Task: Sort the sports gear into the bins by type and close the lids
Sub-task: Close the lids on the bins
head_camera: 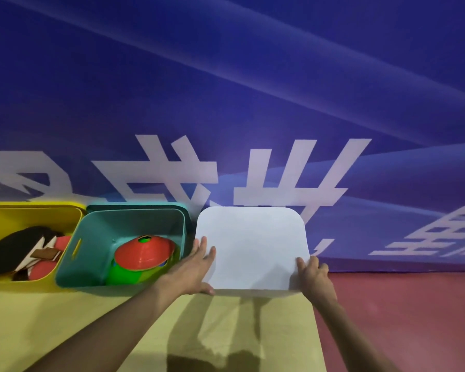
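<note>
Three bins stand in a row on a pale wooden table [97, 331]. The right one is covered by a white lid [253, 245]. My left hand [196, 267] grips the lid's near left corner, fingers on top, thumb under the edge. At the near right corner my right hand [313, 275] holds the lid the same way. The teal bin [91, 245] in the middle is uncovered and holds orange and green disc cones [142, 251]. An uncovered yellow bin [24, 210] at the left holds table tennis paddles [14, 248] with black and red faces.
A teal lid [134, 207] leans behind the teal bin. A blue banner with white characters [226, 103] rises right behind the bins. Red floor [400, 304] lies past the table's right edge.
</note>
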Demonstrator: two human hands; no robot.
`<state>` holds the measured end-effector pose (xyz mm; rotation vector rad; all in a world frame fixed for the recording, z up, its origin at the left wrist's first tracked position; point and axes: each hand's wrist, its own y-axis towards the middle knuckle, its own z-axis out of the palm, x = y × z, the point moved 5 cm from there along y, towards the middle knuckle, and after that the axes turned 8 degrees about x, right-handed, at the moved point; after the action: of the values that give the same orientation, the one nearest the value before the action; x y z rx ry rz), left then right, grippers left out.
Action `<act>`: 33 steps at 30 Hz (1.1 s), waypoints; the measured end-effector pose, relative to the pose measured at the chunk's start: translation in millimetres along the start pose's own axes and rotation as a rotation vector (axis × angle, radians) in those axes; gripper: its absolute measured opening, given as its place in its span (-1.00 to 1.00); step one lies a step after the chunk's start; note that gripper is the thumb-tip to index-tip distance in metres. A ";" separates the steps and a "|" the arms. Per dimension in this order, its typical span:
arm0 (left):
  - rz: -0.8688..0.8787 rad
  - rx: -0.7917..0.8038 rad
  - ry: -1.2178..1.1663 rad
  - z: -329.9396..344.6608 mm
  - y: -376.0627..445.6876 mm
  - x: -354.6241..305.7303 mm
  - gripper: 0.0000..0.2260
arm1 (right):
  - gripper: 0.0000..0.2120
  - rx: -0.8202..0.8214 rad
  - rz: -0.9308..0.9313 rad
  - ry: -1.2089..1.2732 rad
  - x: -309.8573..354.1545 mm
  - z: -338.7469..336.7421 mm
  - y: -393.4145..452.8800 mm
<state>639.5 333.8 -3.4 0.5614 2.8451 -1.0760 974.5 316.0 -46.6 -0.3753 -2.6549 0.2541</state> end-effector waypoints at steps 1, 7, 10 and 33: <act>0.001 0.000 -0.005 -0.3 1.0 -0.3 0.07 | -0.42 -0.036 -0.006 -0.018 -0.5 -0.4 -2.6; 0.014 0.022 0.022 2.1 3.5 -5.6 0.02 | -0.59 0.003 0.098 0.025 -0.8 -13.0 -13.8; -0.017 0.041 0.113 4.3 1.8 -7.0 -0.03 | -0.46 0.059 0.129 0.160 0.3 -9.9 -15.4; -0.122 -0.056 -0.090 -3.3 0.9 0.5 0.11 | -0.70 0.276 0.204 0.271 18.2 -19.0 36.6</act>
<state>639.7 336.7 -1.6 0.3302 2.8525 -1.0071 975.5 358.3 -31.2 -0.5475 -2.2787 0.5836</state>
